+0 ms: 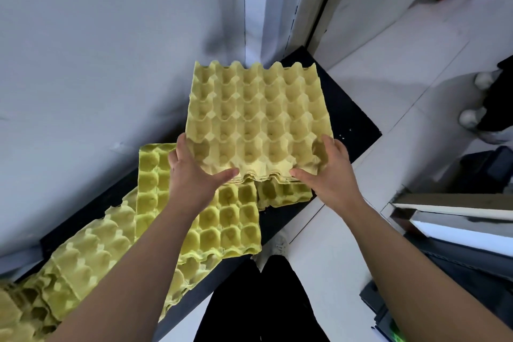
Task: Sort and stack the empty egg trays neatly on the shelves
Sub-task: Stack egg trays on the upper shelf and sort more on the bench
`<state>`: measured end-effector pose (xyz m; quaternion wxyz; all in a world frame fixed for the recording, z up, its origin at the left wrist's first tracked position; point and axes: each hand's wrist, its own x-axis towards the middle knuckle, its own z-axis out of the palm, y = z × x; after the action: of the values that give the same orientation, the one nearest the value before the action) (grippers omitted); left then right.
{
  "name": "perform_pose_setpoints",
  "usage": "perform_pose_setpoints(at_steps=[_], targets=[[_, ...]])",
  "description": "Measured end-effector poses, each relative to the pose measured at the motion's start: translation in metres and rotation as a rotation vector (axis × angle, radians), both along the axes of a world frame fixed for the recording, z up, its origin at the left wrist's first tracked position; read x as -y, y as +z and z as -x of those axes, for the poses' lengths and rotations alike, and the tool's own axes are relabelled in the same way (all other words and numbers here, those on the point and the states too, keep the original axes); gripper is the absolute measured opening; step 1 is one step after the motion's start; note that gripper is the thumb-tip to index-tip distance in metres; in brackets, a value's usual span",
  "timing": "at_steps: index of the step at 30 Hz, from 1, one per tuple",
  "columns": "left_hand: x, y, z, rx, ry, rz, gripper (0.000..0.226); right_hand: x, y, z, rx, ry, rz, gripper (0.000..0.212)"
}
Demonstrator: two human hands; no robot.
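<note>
Single head-worn wide-angle view, steeply down, close above black shelf (347,108)

Bright, even light; soft shadows, wide-angle warp at edges, slight blur.

Yellow egg tray stack (255,119), cups up, overlaps greener trays (230,216) on shelf (347,108).

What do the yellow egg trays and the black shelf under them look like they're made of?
Egg trays: likely moulded paper pulp, matt pale yellow; soft fibrous surface, thin layered rims. Black shelf: hard, smooth, dull sheen with pale specks; painted metal, laminate or stone, cannot tell which.
</note>
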<state>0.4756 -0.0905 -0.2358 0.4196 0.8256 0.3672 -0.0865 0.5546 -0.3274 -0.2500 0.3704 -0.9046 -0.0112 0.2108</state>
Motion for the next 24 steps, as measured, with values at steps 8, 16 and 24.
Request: perform_pose_setpoints(at_steps=[8,16,24], targets=[[-0.01,0.07,0.031,0.108,0.081,-0.008,0.115,-0.017,0.074,0.013,0.012,0.073,-0.025,0.092],[-0.009,0.146,0.096,0.181,0.263,-0.104,0.118,-0.034,0.145,0.036,0.095,0.23,-0.11,0.096],[0.028,0.216,0.205,0.314,0.519,-0.204,0.12,-0.044,0.221,0.096,0.234,0.505,-0.187,0.097]])
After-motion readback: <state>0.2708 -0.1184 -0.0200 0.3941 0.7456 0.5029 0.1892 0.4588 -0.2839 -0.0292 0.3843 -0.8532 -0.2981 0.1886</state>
